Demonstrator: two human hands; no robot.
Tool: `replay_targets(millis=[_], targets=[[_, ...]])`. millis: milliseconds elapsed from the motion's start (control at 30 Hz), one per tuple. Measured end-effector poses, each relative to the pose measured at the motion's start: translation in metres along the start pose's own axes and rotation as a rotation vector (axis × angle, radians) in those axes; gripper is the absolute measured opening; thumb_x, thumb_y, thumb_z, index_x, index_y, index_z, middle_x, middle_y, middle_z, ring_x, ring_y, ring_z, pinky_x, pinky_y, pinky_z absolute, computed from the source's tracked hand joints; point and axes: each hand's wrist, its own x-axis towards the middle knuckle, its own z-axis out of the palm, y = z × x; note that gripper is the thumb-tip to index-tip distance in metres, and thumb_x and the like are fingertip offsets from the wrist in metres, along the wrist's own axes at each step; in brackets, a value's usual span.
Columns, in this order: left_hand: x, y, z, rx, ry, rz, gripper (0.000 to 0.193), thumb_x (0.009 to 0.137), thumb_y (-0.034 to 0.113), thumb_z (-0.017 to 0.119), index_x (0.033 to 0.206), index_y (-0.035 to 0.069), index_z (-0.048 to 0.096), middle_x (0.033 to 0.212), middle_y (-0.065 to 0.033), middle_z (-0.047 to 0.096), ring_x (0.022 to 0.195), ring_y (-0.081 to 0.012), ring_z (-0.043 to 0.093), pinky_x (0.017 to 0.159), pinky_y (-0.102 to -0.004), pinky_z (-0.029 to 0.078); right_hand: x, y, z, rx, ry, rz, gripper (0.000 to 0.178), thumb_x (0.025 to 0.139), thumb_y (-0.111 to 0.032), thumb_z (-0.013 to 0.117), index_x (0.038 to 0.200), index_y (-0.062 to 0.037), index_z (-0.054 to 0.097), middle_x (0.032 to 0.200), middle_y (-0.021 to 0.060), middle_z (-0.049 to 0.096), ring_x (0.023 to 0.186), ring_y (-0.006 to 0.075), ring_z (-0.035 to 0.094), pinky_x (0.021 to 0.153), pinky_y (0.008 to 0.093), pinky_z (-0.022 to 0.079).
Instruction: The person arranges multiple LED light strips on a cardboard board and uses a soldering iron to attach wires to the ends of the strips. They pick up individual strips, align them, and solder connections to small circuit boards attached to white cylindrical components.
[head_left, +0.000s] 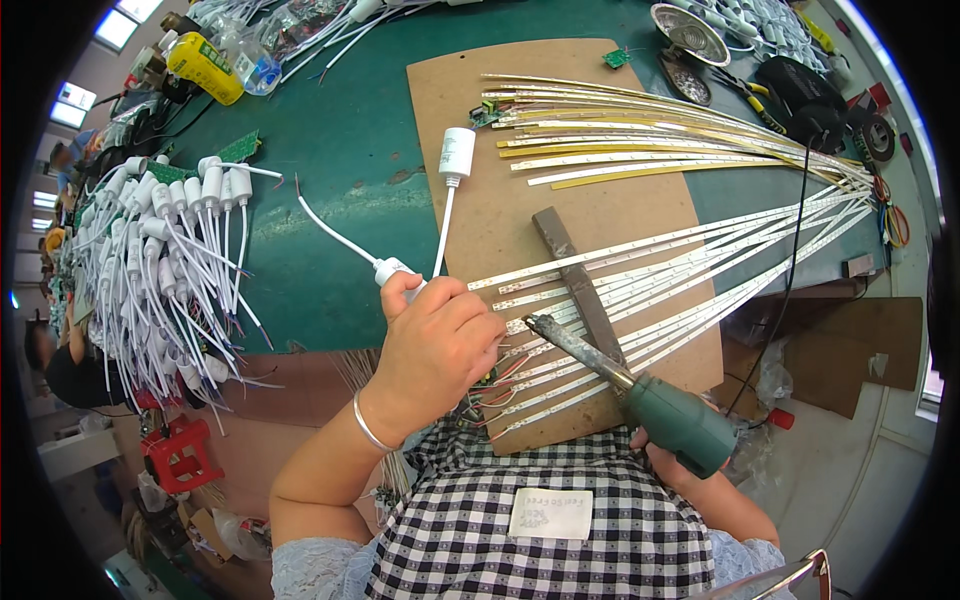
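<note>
My left hand [440, 335] is closed around a white cylindrical cable housing [396, 270]; its white cable runs up and left over the bench. Beneath the fingers lie the near ends of several white LED strips [600, 265], with small red and white wires at their ends. My right hand [655, 455], mostly hidden, grips the green handle of a soldering iron [680, 425]. Its dark tip lies just right of my left fingers, over the strips. A dark metal bar [580, 290] lies across the strips. Another white housing [457, 155] rests on the brown board, its cable running toward my left hand.
A brown board [460, 80] lies on the green bench [330, 215]. More LED strips [600, 125] fan across its far part. White housings with cables [165, 245] hang over the left edge. Bottles [203, 68], pliers [750, 95] and a metal dish [690, 35] stand farther back.
</note>
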Motion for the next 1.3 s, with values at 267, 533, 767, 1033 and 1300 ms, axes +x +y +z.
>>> replay_targets(millis=[267,533,767,1033,1300], targets=[[0.002,0.002,0.001,-0.002,0.017,-0.004,0.016,0.067,0.009,0.073,0.08,0.015,0.066,0.083,0.0042,0.06,0.09,-0.0179,0.057,0.092,-0.0449,0.029,-0.003,0.001,0.0,0.014,0.017,0.054,0.024,0.079,-0.004,0.065,0.103,-0.0039,0.068,0.097,0.0121,0.069,0.085,0.0301,0.068,0.075,0.0371,0.054],[0.002,0.001,-0.001,-0.002,0.001,0.0,0.015,0.068,0.009,0.074,0.08,0.015,0.067,0.083,0.0042,0.061,0.091,-0.0181,0.057,0.092,-0.0451,0.029,-0.013,0.008,0.005,0.143,0.036,0.141,0.026,0.079,-0.003,0.065,0.105,-0.0032,0.068,0.099,0.0128,0.069,0.088,0.0308,0.068,0.076,0.0373,0.054],[0.003,0.001,-0.001,-0.007,-0.007,-0.003,0.015,0.068,0.009,0.074,0.08,0.015,0.067,0.083,0.0039,0.061,0.091,-0.0186,0.057,0.092,-0.0453,0.029,-0.012,0.009,0.005,0.184,0.056,0.106,0.025,0.078,-0.001,0.064,0.103,-0.0014,0.068,0.098,0.014,0.069,0.087,0.0322,0.068,0.075,0.0379,0.054],[0.003,0.001,-0.002,-0.014,-0.009,-0.003,0.014,0.069,0.009,0.075,0.08,0.015,0.066,0.082,0.0037,0.061,0.09,-0.0185,0.057,0.092,-0.0451,0.029,-0.011,0.009,0.005,0.161,0.069,0.094,0.023,0.078,-0.001,0.064,0.101,-0.0026,0.068,0.094,0.0124,0.068,0.082,0.0314,0.067,0.072,0.0377,0.053],[0.002,0.0,-0.002,-0.014,-0.015,-0.001,0.015,0.069,0.01,0.075,0.079,0.015,0.066,0.081,0.0038,0.061,0.09,-0.0184,0.057,0.092,-0.045,0.028,-0.012,0.006,0.006,0.19,0.059,0.135,0.024,0.08,-0.002,0.064,0.103,-0.0023,0.068,0.096,0.0128,0.069,0.084,0.0308,0.068,0.073,0.0373,0.054]])
